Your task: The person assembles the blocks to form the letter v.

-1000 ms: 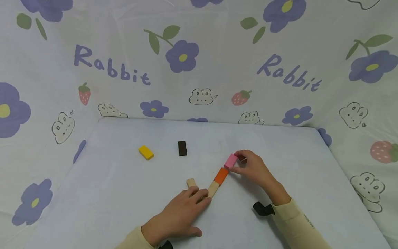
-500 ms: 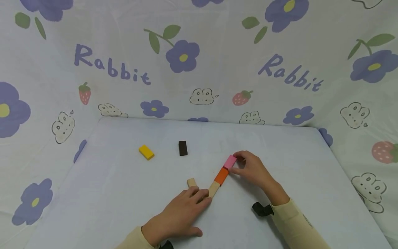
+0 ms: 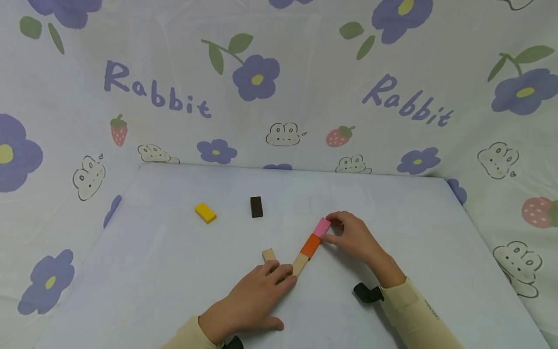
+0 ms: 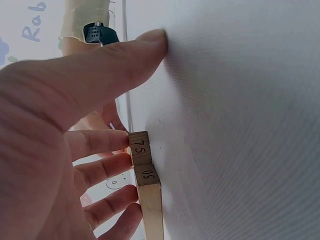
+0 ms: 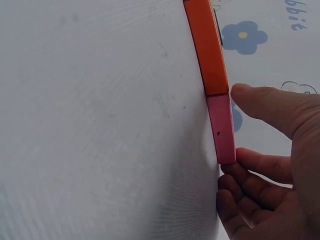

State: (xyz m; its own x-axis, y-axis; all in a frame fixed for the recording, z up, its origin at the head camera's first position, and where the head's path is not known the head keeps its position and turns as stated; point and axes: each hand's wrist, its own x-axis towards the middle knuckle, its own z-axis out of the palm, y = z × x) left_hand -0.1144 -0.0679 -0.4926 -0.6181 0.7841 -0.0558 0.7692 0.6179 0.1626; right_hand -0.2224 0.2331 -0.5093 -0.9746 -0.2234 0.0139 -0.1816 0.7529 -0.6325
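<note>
Fingers of the right hand [image 3: 358, 238] pinch the pink block [image 3: 322, 227] between thumb and index finger, with the orange block [image 3: 311, 246] end to end against it, just beside the thumb. Fingers of the left hand [image 3: 255, 296] are extended and slightly spread, tips touching wooden blocks; the right plain block [image 3: 300, 264] extends from these tips to the orange block, and the left plain block [image 3: 268, 255] projects beyond them. Well beyond the left fingers, the black block [image 3: 256, 207] and yellow block [image 3: 205, 213] lie on the bench [image 3: 152, 271].
</note>
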